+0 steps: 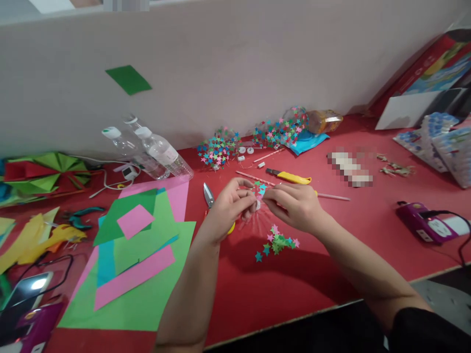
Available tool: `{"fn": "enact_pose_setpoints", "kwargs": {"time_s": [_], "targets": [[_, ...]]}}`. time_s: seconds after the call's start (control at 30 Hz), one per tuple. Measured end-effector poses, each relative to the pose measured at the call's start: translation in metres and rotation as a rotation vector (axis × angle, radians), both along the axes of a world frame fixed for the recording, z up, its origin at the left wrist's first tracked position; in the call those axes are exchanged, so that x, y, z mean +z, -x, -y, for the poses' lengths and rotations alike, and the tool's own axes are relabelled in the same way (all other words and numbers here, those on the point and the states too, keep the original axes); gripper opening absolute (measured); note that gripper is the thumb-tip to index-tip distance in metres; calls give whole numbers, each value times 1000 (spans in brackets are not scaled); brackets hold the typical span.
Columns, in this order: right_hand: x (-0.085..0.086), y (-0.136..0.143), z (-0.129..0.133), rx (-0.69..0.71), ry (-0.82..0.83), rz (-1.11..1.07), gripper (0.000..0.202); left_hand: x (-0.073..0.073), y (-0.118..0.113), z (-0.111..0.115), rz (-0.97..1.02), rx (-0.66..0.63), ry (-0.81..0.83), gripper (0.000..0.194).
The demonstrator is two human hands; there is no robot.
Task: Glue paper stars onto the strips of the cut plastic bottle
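While L hand (233,207) has fingers pinched on a clear stranded piece (258,204), R hand (295,203) is right beside it, fingers bunched narrow; can't tell what they grip. Loose stars (279,243) lie nr-side of fingers on red bench (243,304); yellow cutter (294,177) just beyond R fingers. Bottle label (168,156), well L of fingers: print too small to read.

Red table (235,304): on it we list layered coloured paper (154,294), left; clear bottles (165,152), far left; loose paper stars (279,243), centre; yellow knife (294,177), far centre; purple socket box (421,223), right.
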State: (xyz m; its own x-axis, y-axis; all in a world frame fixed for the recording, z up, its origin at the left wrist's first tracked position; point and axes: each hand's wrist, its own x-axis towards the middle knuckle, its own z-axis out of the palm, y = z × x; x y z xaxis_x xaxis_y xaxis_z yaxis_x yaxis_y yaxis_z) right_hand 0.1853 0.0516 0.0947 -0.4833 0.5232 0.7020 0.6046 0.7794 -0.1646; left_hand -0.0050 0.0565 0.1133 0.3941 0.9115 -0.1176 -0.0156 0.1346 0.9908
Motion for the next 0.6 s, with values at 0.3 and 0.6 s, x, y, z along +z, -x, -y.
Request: {"fn": "enact_pose_setpoints", "kwargs": {"time_s": [0.3, 0.6], "targets": [[4, -24, -21, 67, 514, 18, 7, -12, 12, 8, -686, 80, -239, 22], [-3, -22, -27, 130, 558, 168, 13, -20, -7, 10, -682, 173, -309, 15]]}}
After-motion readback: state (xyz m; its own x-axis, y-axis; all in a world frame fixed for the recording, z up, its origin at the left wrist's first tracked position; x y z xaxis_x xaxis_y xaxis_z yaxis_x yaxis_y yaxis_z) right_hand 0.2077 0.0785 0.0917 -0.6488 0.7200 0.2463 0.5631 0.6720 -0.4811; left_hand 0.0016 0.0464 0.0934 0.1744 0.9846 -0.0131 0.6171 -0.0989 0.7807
